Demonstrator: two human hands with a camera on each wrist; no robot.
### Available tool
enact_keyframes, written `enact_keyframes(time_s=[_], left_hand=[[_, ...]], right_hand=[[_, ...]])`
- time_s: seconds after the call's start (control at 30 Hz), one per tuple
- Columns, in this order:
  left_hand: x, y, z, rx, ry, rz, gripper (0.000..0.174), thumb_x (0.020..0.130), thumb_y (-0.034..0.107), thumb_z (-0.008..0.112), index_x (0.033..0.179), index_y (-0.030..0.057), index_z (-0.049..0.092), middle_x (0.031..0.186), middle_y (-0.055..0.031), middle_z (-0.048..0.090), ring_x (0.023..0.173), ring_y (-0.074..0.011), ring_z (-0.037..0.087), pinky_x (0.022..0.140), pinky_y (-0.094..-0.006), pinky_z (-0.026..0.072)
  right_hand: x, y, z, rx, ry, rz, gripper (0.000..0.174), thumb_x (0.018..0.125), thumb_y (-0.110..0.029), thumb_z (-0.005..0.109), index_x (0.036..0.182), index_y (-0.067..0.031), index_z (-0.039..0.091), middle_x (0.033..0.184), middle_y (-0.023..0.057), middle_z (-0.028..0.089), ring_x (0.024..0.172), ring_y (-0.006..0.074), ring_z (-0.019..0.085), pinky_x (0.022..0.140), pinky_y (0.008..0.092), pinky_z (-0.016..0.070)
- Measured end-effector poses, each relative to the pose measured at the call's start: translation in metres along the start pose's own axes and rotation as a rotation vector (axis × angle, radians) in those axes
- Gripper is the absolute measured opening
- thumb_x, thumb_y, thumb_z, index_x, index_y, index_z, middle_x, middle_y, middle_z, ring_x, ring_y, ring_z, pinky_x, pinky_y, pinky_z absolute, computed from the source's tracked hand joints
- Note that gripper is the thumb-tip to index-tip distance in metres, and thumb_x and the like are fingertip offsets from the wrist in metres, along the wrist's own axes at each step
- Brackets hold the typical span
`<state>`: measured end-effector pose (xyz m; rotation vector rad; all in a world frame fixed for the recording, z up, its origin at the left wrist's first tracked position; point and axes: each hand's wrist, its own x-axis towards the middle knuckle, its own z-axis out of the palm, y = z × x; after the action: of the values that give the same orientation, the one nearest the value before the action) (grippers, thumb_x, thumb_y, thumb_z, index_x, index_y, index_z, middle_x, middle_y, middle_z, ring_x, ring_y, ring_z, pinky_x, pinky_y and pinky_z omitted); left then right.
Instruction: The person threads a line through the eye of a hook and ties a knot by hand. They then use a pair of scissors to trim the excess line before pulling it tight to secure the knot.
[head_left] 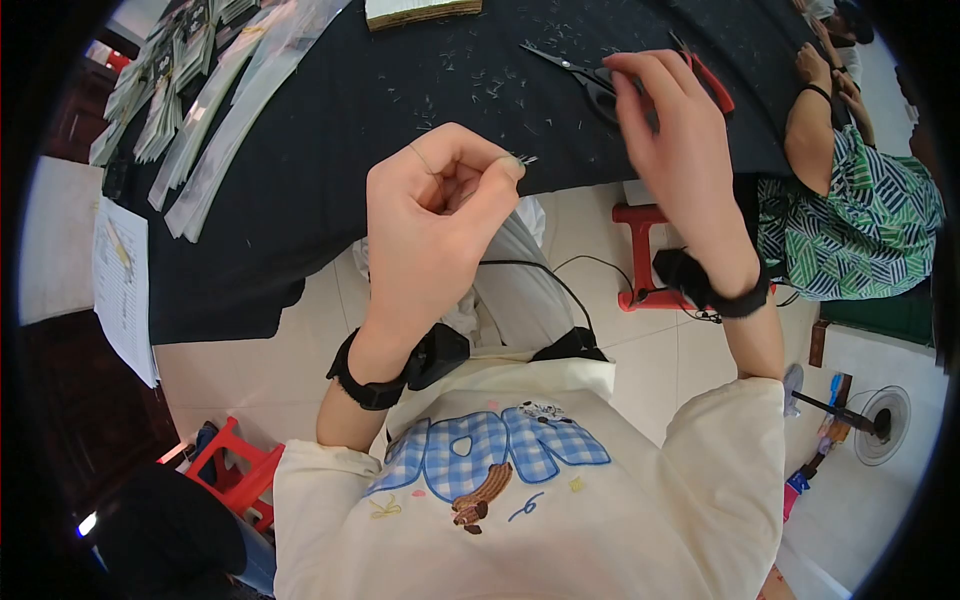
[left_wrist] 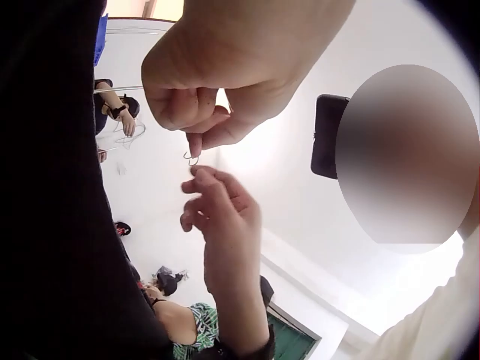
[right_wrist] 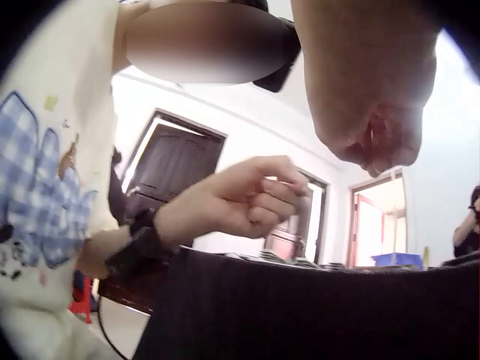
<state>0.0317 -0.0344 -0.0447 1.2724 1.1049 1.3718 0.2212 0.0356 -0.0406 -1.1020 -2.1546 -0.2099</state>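
My left hand (head_left: 430, 220) is held up near the table's front edge, pinching a few tiny metal hooks (left_wrist: 192, 159) between thumb and forefinger. Their thin ends stick out past the fingertips in the head view. A fine dark line crosses the back of this hand. To its right, my right hand (head_left: 685, 140) is raised with the forefinger arched and the thumb close to its tip; I cannot tell whether it pinches something fine. Beneath its fingers, in the head view, lie black-handled scissors (head_left: 570, 66). Many small dark slivers (head_left: 490, 85) are scattered over the black tablecloth (head_left: 310, 130).
Red-handled pliers (head_left: 712, 85) lie right of the scissors. Stacked packets (head_left: 165, 115) and long clear plastic sleeves (head_left: 215, 150) cover the left side. A thick cardboard-edged stack (head_left: 420, 10) is at the back. Printed sheets (head_left: 120, 280) hang at the left. Another person (head_left: 850, 210) sits at right.
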Motion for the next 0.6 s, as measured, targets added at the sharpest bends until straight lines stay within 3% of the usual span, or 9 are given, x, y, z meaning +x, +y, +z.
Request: enact_keyframes(time_s=[0.17, 0.23, 0.3, 0.37, 0.5, 0.6], left_hand=[[0.003, -0.011, 0.001, 0.045, 0.08, 0.121, 0.003, 0.075, -0.003, 0.057, 0.072, -0.0012, 0.058, 0.057, 0.0052, 0.048, 0.049, 0.0021, 0.038, 0.043, -0.0134, 0.0266], [0.005, -0.014, 0.001, 0.073, 0.113, 0.162, 0.003, 0.075, -0.003, 0.057, 0.073, -0.001, 0.058, 0.057, 0.0051, 0.048, 0.049, 0.0019, 0.037, 0.043, -0.0134, 0.0261], [0.006, -0.017, 0.0, 0.205, 0.137, 0.284, 0.006, 0.073, -0.006, 0.058, 0.073, -0.0003, 0.058, 0.057, 0.0039, 0.046, 0.048, 0.0008, 0.038, 0.042, -0.014, 0.0272], [0.006, -0.017, 0.003, 0.22, 0.145, 0.347, 0.008, 0.071, -0.008, 0.059, 0.074, 0.0002, 0.058, 0.056, 0.003, 0.046, 0.047, 0.0, 0.038, 0.041, -0.0147, 0.0283], [0.007, -0.02, 0.004, 0.316, 0.178, 0.549, 0.014, 0.068, -0.011, 0.06, 0.075, 0.0011, 0.058, 0.056, 0.0, 0.046, 0.045, -0.0031, 0.04, 0.04, -0.017, 0.0316], [0.007, -0.02, 0.005, 0.355, 0.194, 0.63, 0.016, 0.066, -0.011, 0.061, 0.076, 0.0012, 0.058, 0.055, -0.0016, 0.046, 0.043, -0.0052, 0.041, 0.038, -0.0176, 0.0327]], right_hand=[[-0.005, 0.027, 0.013, -0.177, -0.008, -0.025, 0.011, 0.078, -0.005, 0.057, 0.088, -0.001, 0.058, 0.081, 0.0098, 0.056, 0.07, 0.0254, 0.056, 0.06, 0.0313, 0.0459], [-0.005, -0.005, 0.001, 0.16, -0.009, 0.162, 0.009, 0.077, -0.005, 0.059, 0.085, -0.0011, 0.059, 0.078, 0.0083, 0.056, 0.065, 0.0207, 0.055, 0.056, 0.0276, 0.0446], [-0.012, -0.028, -0.003, 0.58, -0.025, 0.33, 0.008, 0.077, -0.005, 0.061, 0.084, -0.0014, 0.06, 0.073, 0.0032, 0.055, 0.058, 0.0064, 0.05, 0.05, 0.019, 0.0384], [-0.016, -0.047, -0.004, 0.851, -0.075, 0.441, 0.008, 0.078, -0.005, 0.061, 0.085, -0.0009, 0.06, 0.074, 0.0011, 0.055, 0.058, 0.0039, 0.049, 0.051, 0.0176, 0.0381], [-0.014, -0.057, -0.003, 1.027, -0.093, 0.45, 0.009, 0.079, -0.006, 0.061, 0.086, 0.0, 0.059, 0.076, 0.0002, 0.057, 0.06, 0.0026, 0.05, 0.053, 0.0161, 0.0391], [-0.006, -0.062, -0.009, 1.176, -0.217, 0.612, 0.011, 0.08, -0.006, 0.06, 0.089, 0.0005, 0.058, 0.078, 0.0005, 0.058, 0.064, 0.0022, 0.052, 0.056, 0.0157, 0.0408]])
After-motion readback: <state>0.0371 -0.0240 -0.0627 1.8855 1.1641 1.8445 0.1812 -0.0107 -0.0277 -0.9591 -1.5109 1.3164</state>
